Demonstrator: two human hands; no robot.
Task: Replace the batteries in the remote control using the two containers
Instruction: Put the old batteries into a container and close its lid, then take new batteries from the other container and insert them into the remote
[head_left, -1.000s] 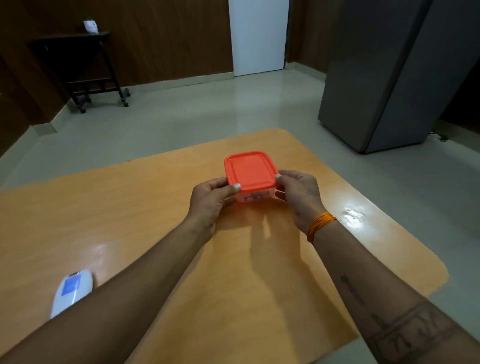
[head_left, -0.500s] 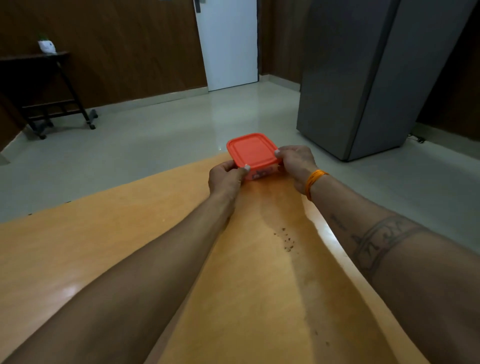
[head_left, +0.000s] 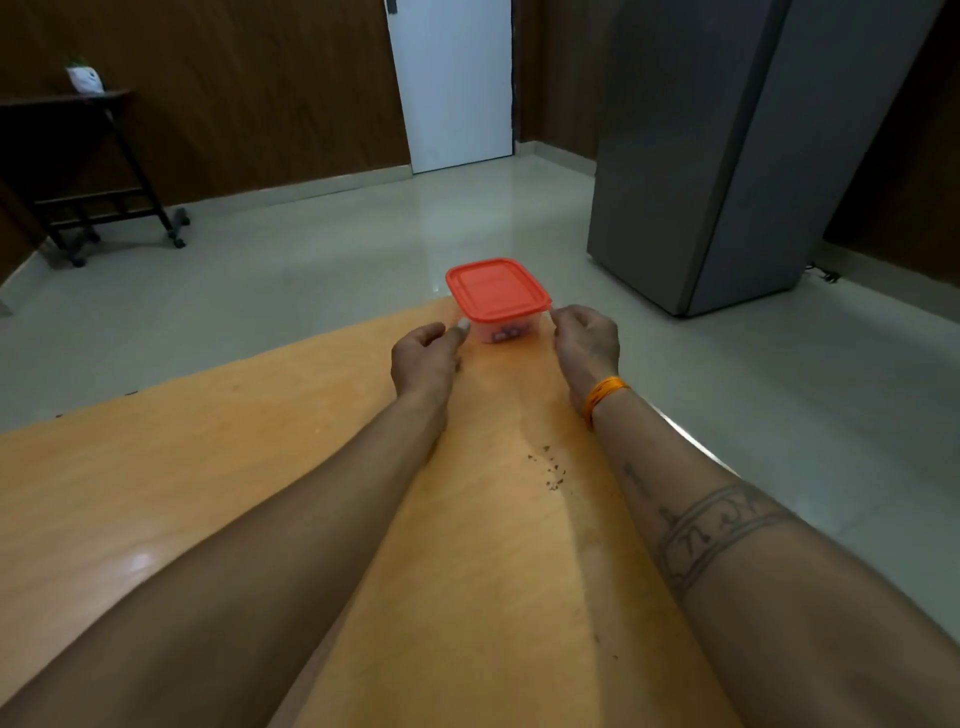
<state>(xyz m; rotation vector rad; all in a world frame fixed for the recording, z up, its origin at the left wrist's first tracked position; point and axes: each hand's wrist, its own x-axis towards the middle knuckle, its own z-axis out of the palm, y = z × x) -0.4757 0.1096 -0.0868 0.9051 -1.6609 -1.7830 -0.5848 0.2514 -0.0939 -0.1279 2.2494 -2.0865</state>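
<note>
1. Head view, edges and room. An orange-brown wooden table (head_left: 156, 493) narrows towards its far corner, where a clear plastic container (head_left: 500, 328) stands close to the edge. Pale tiled floor (head_left: 311, 270) lies open beyond that corner and along the table's right side. A tall grey cabinet (head_left: 717, 156) stands on the floor to the right, a white door (head_left: 453, 83) in the far wall, and a dark wheeled side table (head_left: 88, 171) at far left.

2. Head view, hands. Both bare forearms reach forward over the table top. The left hand (head_left: 423, 358) sits just left of the container, fingers loosely curled and gripping nothing, its thumb tip at or just short of the container wall; contact cannot be told. The right hand (head_left: 587, 338), with an orange wristband (head_left: 602, 395) and a tattooed forearm, is curled just right of the container, fingertips at the lid's near right corner; whether it grips the rim cannot be told.

3. Head view, container. An orange-red lid (head_left: 496, 287) is seated flat on the container. Small dark items show through the clear wall, too blurred to identify. Dark crumbs (head_left: 550, 467) lie scattered on the table between the forearms.
</note>
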